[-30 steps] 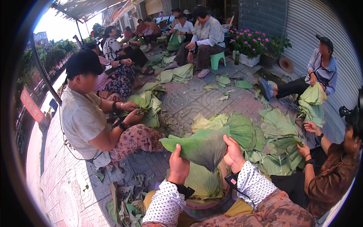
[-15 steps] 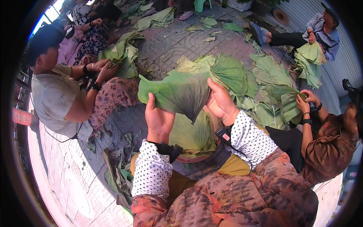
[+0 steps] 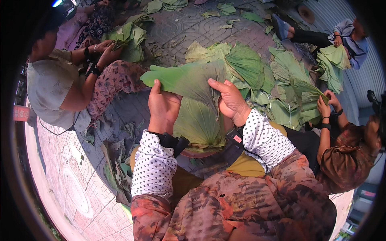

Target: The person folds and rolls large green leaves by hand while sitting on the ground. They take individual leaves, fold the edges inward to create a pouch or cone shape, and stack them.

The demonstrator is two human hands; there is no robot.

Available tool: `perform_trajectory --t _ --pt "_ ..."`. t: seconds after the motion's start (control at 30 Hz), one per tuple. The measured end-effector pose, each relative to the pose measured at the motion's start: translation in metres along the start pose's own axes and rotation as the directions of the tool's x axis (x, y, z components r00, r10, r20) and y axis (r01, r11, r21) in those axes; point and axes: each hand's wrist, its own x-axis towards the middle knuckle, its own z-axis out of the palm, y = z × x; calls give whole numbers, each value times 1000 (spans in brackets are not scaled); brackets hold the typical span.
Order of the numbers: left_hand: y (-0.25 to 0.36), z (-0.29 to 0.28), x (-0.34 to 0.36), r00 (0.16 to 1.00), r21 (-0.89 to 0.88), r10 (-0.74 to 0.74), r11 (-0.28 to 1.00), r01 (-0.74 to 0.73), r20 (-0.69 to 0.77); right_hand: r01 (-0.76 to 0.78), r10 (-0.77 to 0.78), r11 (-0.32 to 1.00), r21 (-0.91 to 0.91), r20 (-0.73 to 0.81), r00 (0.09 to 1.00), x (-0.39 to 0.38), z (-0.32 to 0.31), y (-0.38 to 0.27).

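Note:
A large leaf [image 3: 181, 78], green at its left and greyish brown toward the right, is stretched between my hands. My left hand [image 3: 163, 105] grips its left part from below, thumb raised against it. On its right edge, my right hand [image 3: 232, 100] pinches the drooping grey portion, with the thumb in front. Directly beneath, a stack of pale olive-green leaves [image 3: 197, 128] lies in a reddish round basin [image 3: 193, 154] between my legs.
Loose leaf piles [image 3: 245, 64] cover the paving [image 3: 173, 32] ahead. A person [image 3: 56, 80] at the left handles a leaf bundle [image 3: 132, 38]. Another person [image 3: 345, 156] at the right holds leaves [image 3: 305, 100]; one more [image 3: 341, 36] sits back right. Withered scraps [image 3: 116, 164] lie at lower left.
The view has tipped downward, so the surroundings sit higher and more of my own body shows. My hands still hold the same leaf, now higher in the picture and slightly left.

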Motion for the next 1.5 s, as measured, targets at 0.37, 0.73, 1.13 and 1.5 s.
perform_trajectory --t 0.37,0.73,1.13,1.5 --pt "9 -18 1 940 236 241 954 -185 -240 210 -459 395 -894 5 888 5 -39 -12" --pt "19 -22 3 930 202 271 953 -224 -247 498 393 -565 -658 316 864 -40 -109 148" --pt "23 -16 7 933 219 283 947 -235 -223 500 440 -450 -740 304 845 -45 -107 152" --pt "11 -7 16 941 243 253 950 -197 -226 494 370 -239 -836 391 843 -28 -109 115"
